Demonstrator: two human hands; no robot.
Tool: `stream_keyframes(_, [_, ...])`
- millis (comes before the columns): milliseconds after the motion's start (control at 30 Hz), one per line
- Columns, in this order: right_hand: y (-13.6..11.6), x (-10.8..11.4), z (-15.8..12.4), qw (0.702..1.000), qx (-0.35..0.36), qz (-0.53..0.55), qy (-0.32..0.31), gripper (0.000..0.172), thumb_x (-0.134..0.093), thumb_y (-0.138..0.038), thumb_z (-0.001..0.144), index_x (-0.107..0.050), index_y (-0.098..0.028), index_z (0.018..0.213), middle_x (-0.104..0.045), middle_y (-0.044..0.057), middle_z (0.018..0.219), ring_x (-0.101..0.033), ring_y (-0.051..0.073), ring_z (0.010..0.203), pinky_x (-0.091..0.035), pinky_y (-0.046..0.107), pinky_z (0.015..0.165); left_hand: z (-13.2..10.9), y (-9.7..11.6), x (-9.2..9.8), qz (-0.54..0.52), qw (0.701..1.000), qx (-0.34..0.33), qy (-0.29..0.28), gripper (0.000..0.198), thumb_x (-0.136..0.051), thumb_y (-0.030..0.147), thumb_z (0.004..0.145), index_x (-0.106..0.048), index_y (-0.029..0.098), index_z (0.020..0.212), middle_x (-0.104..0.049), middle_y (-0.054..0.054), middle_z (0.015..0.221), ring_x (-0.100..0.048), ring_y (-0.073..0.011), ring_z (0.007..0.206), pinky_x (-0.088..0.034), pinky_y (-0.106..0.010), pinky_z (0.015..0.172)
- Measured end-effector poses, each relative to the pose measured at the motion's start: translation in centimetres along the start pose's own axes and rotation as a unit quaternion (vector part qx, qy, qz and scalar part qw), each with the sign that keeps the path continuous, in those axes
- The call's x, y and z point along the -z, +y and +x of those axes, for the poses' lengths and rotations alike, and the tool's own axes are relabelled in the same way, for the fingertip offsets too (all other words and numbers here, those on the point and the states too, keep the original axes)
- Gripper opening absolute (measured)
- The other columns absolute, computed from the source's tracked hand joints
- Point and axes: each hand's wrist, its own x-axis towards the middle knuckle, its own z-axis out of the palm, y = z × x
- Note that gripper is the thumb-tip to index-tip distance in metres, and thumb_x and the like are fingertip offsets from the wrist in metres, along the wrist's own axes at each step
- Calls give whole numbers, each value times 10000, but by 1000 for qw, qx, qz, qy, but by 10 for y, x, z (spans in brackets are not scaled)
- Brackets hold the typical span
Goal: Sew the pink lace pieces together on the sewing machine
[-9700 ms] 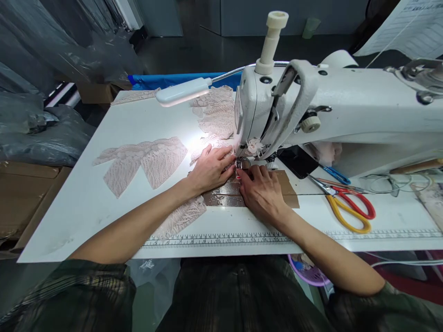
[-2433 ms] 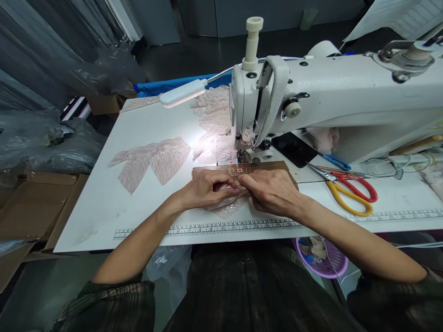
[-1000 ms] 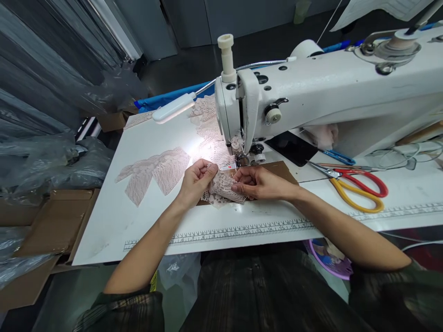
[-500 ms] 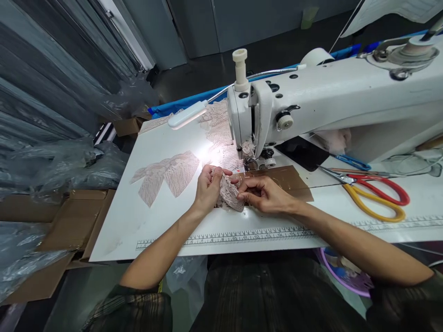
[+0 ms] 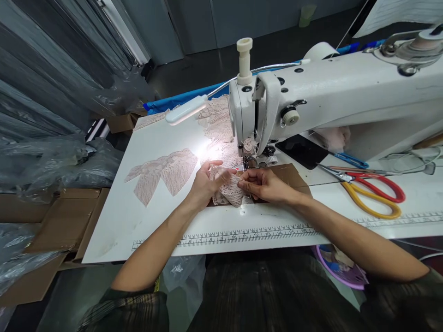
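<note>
Both hands hold one small piece of pale pink lace just above the white table, in front of the sewing machine's presser foot. My left hand grips the lace's left side with thumb and fingers curled round it. My right hand pinches its right edge. A brown taped patch lies under and behind my right hand. The white sewing machine stands directly behind the hands.
More lace pieces lie to the left, with a pile under the gooseneck lamp. Red and yellow scissors, a black phone and blue snips lie to the right. A ruler strip lines the front edge. Cardboard boxes stand at left.
The hands came back from the needle, picked the lace off the table and are turning it between them; the piece now spreads flatter than half a second ago.
</note>
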Motion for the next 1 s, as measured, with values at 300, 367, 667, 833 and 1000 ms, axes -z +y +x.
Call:
stream_keyframes(300, [-3, 23, -5, 997, -34, -70, 18, 445, -603, -620, 873, -599, -182, 792, -515, -44, 471, -489, 114, 490, -393, 255, 514, 1, 2, 4, 41, 999, -9, -29, 733, -924, 308, 595, -542, 132, 1195, -744, -132, 1047, -709, -202, 827, -559, -320, 768])
stream_keyframes(367, [-5, 26, -6, 997, -31, -64, 33, 449, -624, -626, 853, -602, -185, 773, -510, -37, 466, -508, 128, 521, -433, 266, 550, 1, 4, 4, 44, 998, -6, -33, 710, -919, 299, 607, -553, 132, 1192, -743, -129, 1057, -705, -192, 816, -555, -320, 779])
stream_keyframes(667, [-2, 25, -9, 993, 13, -117, -2, 410, -769, -420, 773, -622, -165, 1058, -610, -9, 762, -532, 112, 639, -412, 249, 559, 0, 1, 5, 36, 997, -15, -62, 693, -914, 302, 613, -558, 137, 1184, -740, -103, 999, -695, -194, 801, -558, -324, 750])
stream_keyframes(833, [-1, 23, -9, 985, 51, -165, 6, 215, -629, -373, 884, -639, -159, 903, -587, -19, 690, -497, 99, 591, -372, 252, 557, -1, 2, 4, 127, 989, -12, -80, 698, -908, 347, 614, -578, 153, 1198, -727, -75, 969, -659, -163, 744, -521, -275, 689])
stream_keyframes(1000, [-5, 24, -9, 979, 48, -195, 24, 260, -549, -404, 935, -622, -157, 896, -554, -29, 627, -476, 100, 526, -344, 258, 528, -5, 5, 1, 196, 975, -24, -99, 628, -875, 360, 648, -603, 169, 1180, -667, 3, 809, -575, -117, 647, -449, -225, 606])
